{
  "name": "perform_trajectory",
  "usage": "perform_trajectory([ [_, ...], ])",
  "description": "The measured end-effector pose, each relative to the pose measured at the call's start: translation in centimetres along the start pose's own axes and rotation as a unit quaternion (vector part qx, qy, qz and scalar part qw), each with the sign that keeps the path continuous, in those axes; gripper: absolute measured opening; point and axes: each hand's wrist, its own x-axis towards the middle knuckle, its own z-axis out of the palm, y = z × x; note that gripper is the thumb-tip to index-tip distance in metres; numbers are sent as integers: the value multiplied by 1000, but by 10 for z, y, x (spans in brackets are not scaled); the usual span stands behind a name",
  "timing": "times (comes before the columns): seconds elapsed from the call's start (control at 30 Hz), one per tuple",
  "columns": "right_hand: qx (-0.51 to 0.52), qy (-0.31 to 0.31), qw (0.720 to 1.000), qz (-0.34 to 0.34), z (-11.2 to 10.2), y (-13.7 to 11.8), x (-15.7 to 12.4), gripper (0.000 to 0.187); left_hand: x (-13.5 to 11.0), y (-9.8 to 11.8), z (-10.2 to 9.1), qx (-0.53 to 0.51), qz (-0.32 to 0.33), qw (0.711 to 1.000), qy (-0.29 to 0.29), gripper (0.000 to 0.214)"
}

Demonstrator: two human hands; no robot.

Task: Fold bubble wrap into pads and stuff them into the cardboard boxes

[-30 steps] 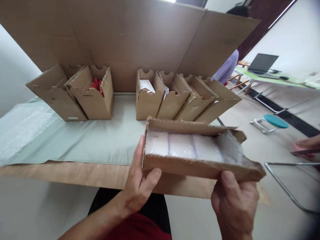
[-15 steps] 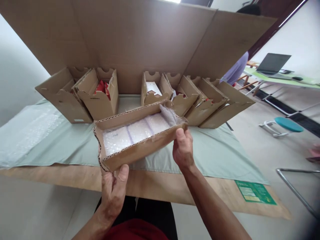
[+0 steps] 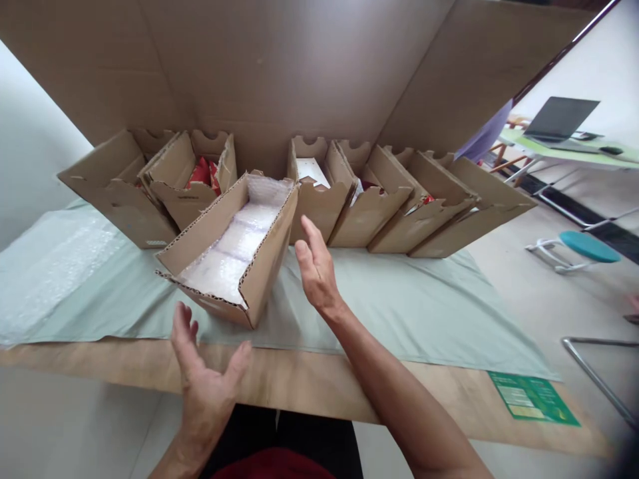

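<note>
Bubble wrap [image 3: 57, 266] lies on the cloth [image 3: 409, 306] at the bench [image 3: 309, 379]'s left edge. Two boxes [image 3: 184, 206] stand near the back-left corner, tops open, likely so contents stay reachable. Left hand [image 3: 207, 392] is spread, holding nothing, above the front edge, short of the loose box [image 3: 269, 273]'s near end. That box is mid-bench, angled, open side up, probably so its wrapped packs [image 3: 237, 239] don't spill. Right hand [image 3: 318, 276] is also open, just beside its right wall; can't tell contact. Further right, four boxes [image 3: 362, 219] line the back edge; cardboard panel [image 3: 299, 73] behind, presumably a backstop.
</note>
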Motion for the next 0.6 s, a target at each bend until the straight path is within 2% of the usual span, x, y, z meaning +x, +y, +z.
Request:
perform_trajectory([
  [0.1,33,-51,997,45,0,21,-22,86,19,-13,3,19,-13,1000,-3,128],
  [0.2,67,-87,993,52,10,35,-20,97,31,-14,11,5,-7,1000,-5,137],
  [0.27,73,-93,992,42,17,37,-14,98,31,-10,18,4,-15,1000,3,138],
  [0.43,57,-115,991,31,21,35,-17,83,30,-2,39,27,-36,999,17,135],
  [0.6,33,-111,992,49,14,37,-45,54,58,-2,73,71,-32,997,22,136],
])
